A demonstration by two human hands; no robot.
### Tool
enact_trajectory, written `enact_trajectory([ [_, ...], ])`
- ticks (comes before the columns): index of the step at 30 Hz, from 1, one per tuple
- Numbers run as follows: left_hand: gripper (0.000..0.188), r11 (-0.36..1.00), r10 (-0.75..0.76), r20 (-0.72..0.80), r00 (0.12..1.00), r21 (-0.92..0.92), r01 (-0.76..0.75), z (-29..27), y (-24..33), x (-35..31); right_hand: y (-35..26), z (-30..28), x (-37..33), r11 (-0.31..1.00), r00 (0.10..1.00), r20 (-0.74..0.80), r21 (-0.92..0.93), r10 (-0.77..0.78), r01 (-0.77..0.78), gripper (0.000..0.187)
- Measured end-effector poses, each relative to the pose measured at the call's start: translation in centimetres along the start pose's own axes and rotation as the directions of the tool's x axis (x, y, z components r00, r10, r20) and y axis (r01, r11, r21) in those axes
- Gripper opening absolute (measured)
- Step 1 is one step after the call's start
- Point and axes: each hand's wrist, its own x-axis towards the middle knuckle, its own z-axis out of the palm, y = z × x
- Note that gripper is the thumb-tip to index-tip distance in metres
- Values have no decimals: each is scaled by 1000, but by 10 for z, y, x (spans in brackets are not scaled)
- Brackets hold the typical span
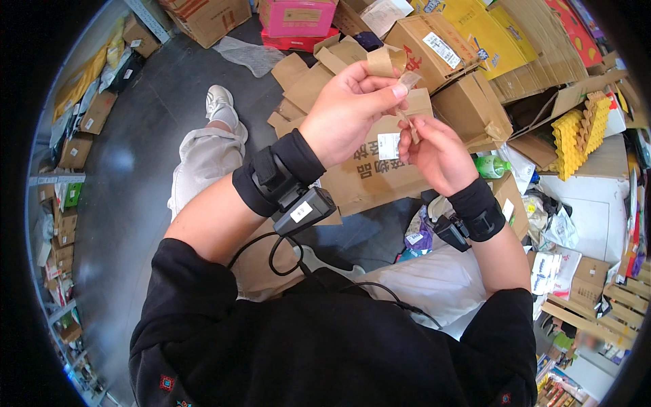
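Two hands raised over the lap, close together. Left hand (346, 108) pinches the upper end of a crumpled strip of brown packing tape (392, 64) between thumb and forefinger. Right hand (437, 152) pinches the strip's lower, twisted end just beneath. Flattened cardboard box (380, 173) lies on the floor (135, 163) below them.

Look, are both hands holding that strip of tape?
Yes, the left hand pinches the top of the brown tape and the right hand pinches its lower end, above a cardboard box.
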Motion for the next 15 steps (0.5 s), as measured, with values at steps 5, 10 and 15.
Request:
enact_trajectory([
  [5,32,994,-18,9,1000,110,17,1,2,-2,-12,-2,0,868,874,-246,-391,-418,305,24],
  [10,30,980,-187,169,968,-37,196,-10,-1,-6,-27,10,-9,280,674,102,-856,-732,434,32],
  [15,33,958,-240,181,954,-117,263,-4,-4,-11,-28,26,-17,125,630,239,-870,-739,477,40],
])
